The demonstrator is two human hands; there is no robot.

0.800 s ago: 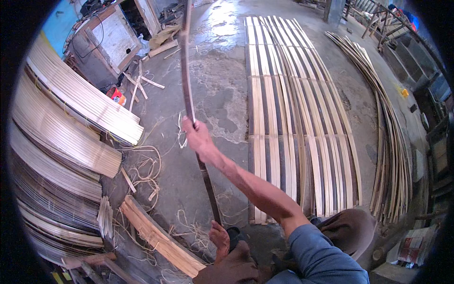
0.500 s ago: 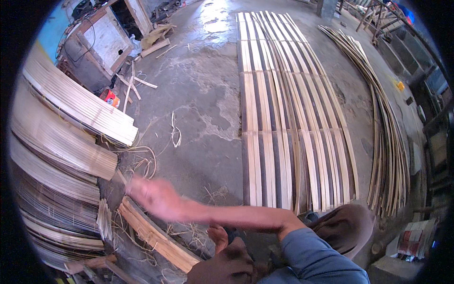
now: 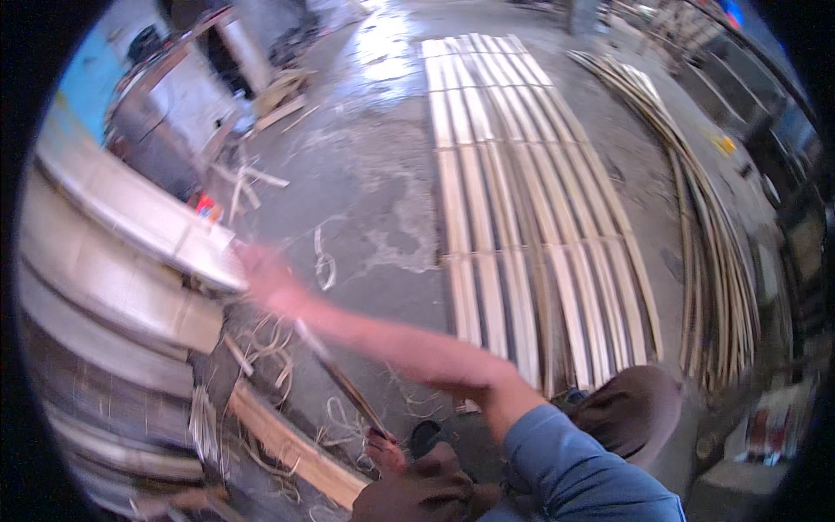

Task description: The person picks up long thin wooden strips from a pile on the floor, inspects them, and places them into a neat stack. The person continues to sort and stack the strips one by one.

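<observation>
Worn grey floor (image 3: 374,165) spread with long wooden strips
Across its middle lie pale strips (image 3: 561,296) side by side, dark bands between them; a loose bundle of thin strips (image 3: 718,252) at right; left of centre, a small pale curl (image 3: 324,271), tangled fibres (image 3: 275,355) and wood scraps (image 3: 247,180)

A head-worn fisheye looks forward and down, close above the sleeve (image 3: 574,461), across the floor (image 3: 365,191).
</observation>
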